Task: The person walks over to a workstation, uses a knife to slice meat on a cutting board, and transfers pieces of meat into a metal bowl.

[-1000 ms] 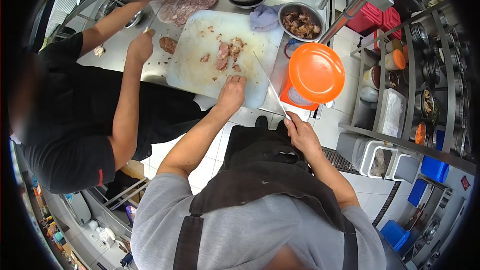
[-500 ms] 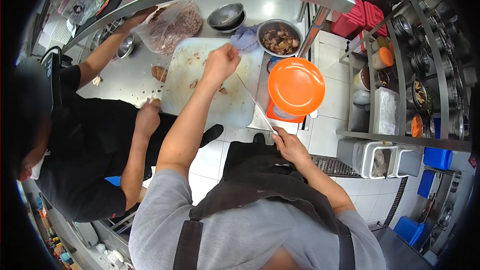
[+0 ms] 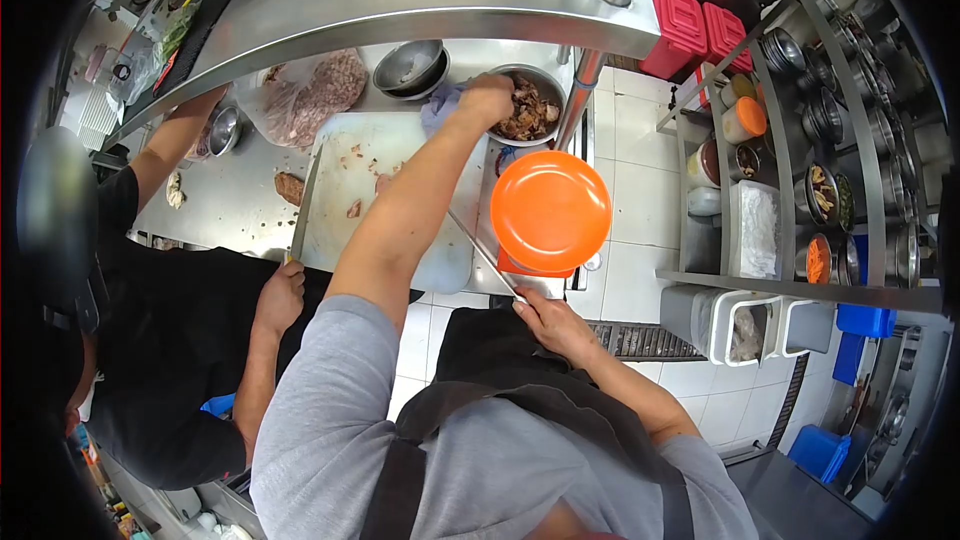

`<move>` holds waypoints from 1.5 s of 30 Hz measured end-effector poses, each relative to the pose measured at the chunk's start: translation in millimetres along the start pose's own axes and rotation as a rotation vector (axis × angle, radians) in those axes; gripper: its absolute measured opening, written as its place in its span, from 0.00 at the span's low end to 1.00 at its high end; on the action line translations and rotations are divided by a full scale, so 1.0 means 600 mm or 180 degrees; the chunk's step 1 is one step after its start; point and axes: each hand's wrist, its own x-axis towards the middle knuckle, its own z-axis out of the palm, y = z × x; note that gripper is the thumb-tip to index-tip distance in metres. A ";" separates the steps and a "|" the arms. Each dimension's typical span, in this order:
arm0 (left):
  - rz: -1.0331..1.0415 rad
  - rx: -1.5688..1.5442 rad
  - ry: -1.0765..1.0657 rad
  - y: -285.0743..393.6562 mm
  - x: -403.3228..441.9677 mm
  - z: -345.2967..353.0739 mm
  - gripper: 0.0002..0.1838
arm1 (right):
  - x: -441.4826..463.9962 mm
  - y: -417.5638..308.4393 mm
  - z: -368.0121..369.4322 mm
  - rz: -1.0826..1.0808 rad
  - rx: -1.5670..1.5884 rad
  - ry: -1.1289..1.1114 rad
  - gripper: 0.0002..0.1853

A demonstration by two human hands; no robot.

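My right hand (image 3: 555, 325) grips a knife (image 3: 482, 252) by its handle, the long thin blade slanting up and left over the edge of the white cutting board (image 3: 330, 170). My left hand (image 3: 487, 100) is at the left side of a metal bowl (image 3: 510, 143) of cooked-looking meat pieces (image 3: 530, 115). Its fingers are curled, and whatever they hold is hidden. Small meat scraps (image 3: 354, 208) lie on the board. Just right of the knife, an orange plate (image 3: 550, 210) rests on an orange-based device (image 3: 508, 266). A bluish cloth (image 3: 440, 108) is beside my left wrist.
At my left, a co-worker's hand (image 3: 281, 295) holds another knife (image 3: 305, 195) along the board's left edge. Behind are a bag of chopped meat (image 3: 325, 90) and stacked metal bowls (image 3: 412, 68). A steel shelf (image 3: 430, 0) overhangs the counter; a rack (image 3: 780, 285) stands right.
My left hand has moved from above the board to the meat bowl. The view has shifted. The co-worker's knife now shows at the board's left edge. My right hand keeps the knife.
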 end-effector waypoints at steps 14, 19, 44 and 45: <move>-0.0218 0.0153 -0.0873 0.002 0.041 0.034 0.17 | 0.011 0.000 -0.038 0.0295 0.0181 -0.0339 0.21; -0.0287 -0.0564 -0.0334 -0.030 0.027 -0.014 0.17 | 0.011 0.006 -0.028 0.0203 0.0192 -0.0270 0.21; -0.0128 -0.0437 -0.0128 -0.041 -0.021 0.018 0.19 | 0.004 -0.010 -0.018 0.0311 0.0003 -0.0228 0.23; -0.0200 -0.0985 -0.0019 -0.052 -0.029 0.015 0.19 | 0.005 -0.011 -0.019 0.0359 0.0013 -0.0236 0.23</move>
